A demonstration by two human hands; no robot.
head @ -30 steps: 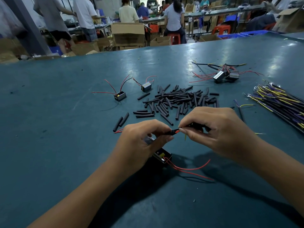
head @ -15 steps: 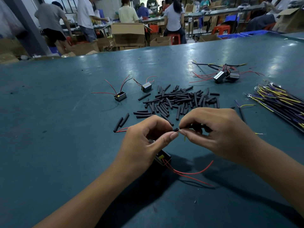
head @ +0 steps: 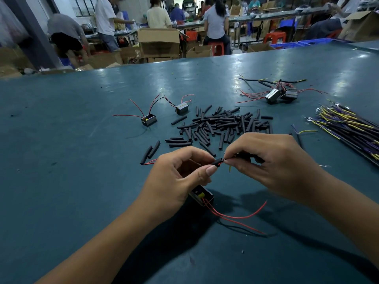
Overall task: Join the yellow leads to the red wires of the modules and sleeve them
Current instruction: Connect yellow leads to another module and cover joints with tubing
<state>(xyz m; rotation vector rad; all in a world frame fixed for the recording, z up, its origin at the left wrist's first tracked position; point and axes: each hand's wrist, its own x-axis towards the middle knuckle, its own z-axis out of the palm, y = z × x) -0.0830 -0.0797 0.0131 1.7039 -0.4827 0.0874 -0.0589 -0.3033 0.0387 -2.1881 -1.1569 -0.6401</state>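
Fingers (head: 211,171) of left hand (head: 180,177) pinch sleeve (head: 217,161) — right hand (head: 272,162) pinches lead (head: 230,168).

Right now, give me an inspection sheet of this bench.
Surface: teal table, scuffed.
Job's things: module under left hand; black sleeve over red wire at the fingertips.
Clutter: sleeve pile; two loose modules; module cluster.
Grippers: left hand pinches sleeve; right hand pinches lead.
Cables: yellow-purple lead bundle; red wires trailing from module.
Surroundings: workers, cardboard boxes, stools.
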